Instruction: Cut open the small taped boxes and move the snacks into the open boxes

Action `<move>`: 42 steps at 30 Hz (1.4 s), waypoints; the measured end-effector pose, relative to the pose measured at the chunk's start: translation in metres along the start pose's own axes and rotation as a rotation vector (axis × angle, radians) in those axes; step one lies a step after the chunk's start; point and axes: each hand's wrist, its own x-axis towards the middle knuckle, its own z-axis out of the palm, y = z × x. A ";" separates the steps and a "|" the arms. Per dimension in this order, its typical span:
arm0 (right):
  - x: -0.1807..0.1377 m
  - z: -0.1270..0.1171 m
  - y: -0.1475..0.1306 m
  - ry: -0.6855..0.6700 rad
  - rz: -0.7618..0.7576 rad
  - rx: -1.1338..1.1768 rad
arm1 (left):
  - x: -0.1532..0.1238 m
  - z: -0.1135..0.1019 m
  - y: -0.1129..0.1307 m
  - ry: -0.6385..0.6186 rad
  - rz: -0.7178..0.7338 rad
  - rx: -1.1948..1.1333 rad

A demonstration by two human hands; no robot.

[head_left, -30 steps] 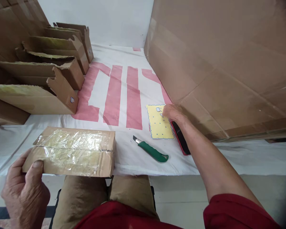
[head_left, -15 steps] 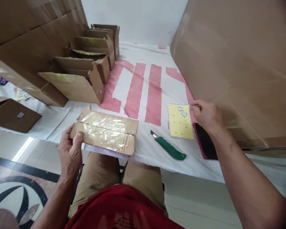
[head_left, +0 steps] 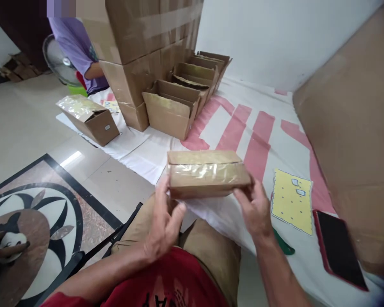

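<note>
A cardboard box (head_left: 208, 172) with shiny clear tape along its top is held over the table's front edge. My left hand (head_left: 164, 226) supports its left end, fingers against the side and thumb held apart below. My right hand (head_left: 254, 207) grips the lower right corner, thumb in front, some fingers hidden behind the box. Right of that hand lies a yellow sponge-patterned card (head_left: 291, 200). The green handle of a utility knife (head_left: 284, 245) shows beside my right wrist, which hides the rest of it.
Several open cardboard boxes (head_left: 171, 108) stand in a row at the back, beside stacked large cartons (head_left: 137, 55). Another taped box (head_left: 99, 125) sits at the left. A red-cased phone (head_left: 341, 249) lies at the right, near a large cardboard panel (head_left: 348, 140). A person in a purple sleeve (head_left: 73, 47) is beyond the cartons.
My right hand has left the area by the yellow card and taken the box's right end. The box has been turned, showing its long side. The view has swung left.
</note>
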 end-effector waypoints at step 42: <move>-0.039 -0.004 0.026 -0.054 -0.093 0.112 | 0.116 -0.044 -0.020 -0.017 0.436 0.557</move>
